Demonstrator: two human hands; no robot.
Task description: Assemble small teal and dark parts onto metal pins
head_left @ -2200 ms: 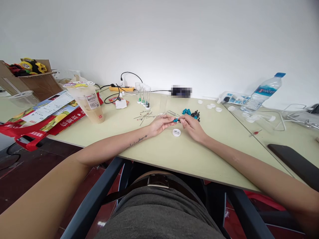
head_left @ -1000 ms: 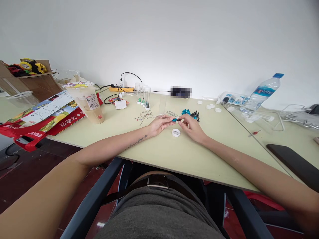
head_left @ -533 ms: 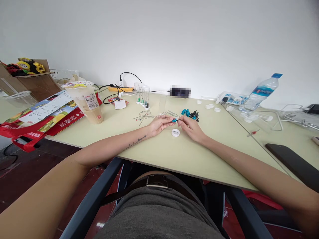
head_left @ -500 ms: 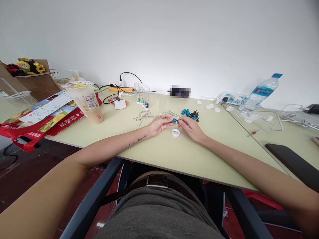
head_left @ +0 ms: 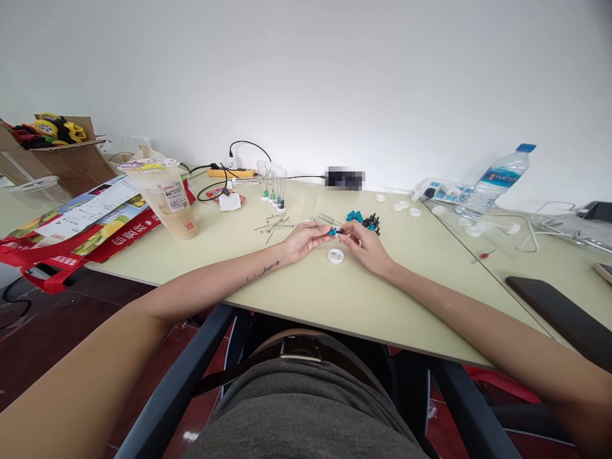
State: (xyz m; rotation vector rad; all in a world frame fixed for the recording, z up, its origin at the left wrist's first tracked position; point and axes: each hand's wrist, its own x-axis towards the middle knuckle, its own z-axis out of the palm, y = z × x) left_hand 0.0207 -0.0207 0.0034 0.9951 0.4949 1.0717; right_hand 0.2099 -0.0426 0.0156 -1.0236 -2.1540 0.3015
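Observation:
In front of me, over the table, my left hand (head_left: 306,242) pinches a small blue plastic piece (head_left: 331,233) at its fingertips. My right hand (head_left: 366,245) is closed against the blue piece's right end, its thumb and finger on a small dark part (head_left: 340,231) whose shape is too small to make out. Just below the fingers lies a white round cap (head_left: 336,256) with tiny bits inside. Behind my right hand are a pile of blue pieces (head_left: 354,217) and a pile of black pieces (head_left: 371,222). Thin metal pins (head_left: 273,224) are scattered beyond my left hand.
Clear tubes (head_left: 273,185) stand at the back. White caps (head_left: 415,212) lie to the right, near a water bottle (head_left: 497,178) and a power strip (head_left: 442,190). A drink cup (head_left: 167,197) and a red bag (head_left: 119,239) are left; a black phone (head_left: 559,315) lies right.
The right fingers have shifted slightly on the dark part at the blue piece's end. Both hands stay nearly in place, and the view has turned very slightly.

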